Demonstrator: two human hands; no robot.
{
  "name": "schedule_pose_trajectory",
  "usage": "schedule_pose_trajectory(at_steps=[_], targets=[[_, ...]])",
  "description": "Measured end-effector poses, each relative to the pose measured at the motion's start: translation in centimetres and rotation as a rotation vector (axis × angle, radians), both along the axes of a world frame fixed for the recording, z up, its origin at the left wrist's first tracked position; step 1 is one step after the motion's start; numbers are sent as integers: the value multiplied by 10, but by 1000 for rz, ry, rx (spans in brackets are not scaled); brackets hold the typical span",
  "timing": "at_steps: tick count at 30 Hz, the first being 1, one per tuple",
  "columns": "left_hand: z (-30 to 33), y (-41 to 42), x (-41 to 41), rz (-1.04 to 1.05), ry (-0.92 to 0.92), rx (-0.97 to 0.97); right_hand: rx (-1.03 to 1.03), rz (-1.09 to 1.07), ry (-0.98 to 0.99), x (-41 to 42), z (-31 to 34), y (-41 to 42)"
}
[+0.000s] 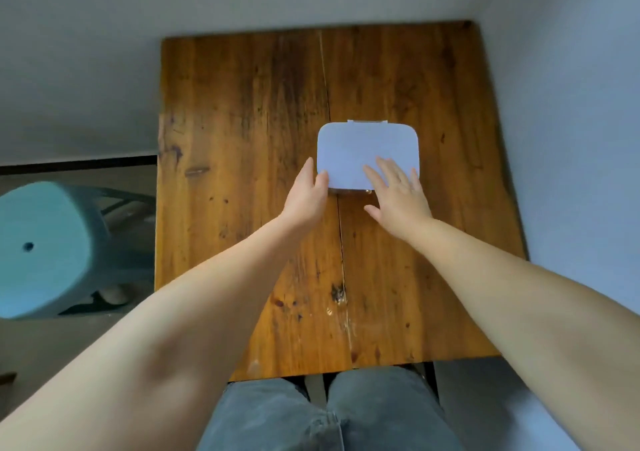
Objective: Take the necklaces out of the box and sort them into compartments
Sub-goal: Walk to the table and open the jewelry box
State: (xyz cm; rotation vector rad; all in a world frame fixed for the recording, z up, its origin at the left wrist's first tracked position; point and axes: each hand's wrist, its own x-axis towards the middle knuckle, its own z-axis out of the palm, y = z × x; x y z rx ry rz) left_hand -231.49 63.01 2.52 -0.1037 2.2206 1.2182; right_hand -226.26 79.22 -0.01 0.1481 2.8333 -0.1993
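A white rounded box (360,145) lies on the wooden table (242,121) with its lid closed; a small tab shows at its far edge. No necklace or compartment is visible. My left hand (306,197) is at the box's near left corner, thumb along the left side, fingers touching the front edge. My right hand (398,191) rests flat on the near right part of the lid, fingers spread. A dark strip of the box's front side shows between the two hands.
A teal plastic stool (45,246) stands on the floor to the left of the table. White walls close in behind and to the right. My knees in grey jeans (329,416) are under the table's near edge.
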Motion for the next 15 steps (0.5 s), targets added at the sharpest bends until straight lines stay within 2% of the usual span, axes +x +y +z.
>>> schedule_pose_trajectory(at_steps=[2,5,10,15], targets=[[-5,12,-9,143,-88,114,11,85,20,-11,-9,5],[-13,20,-10,262,-151,217,-7,101,113,-12,-17,11],[-20,20,-5,383,-188,229,5,206,164,-11,-12,18],[-24,24,-5,386,-147,218,-60,311,204,-16,18,30]])
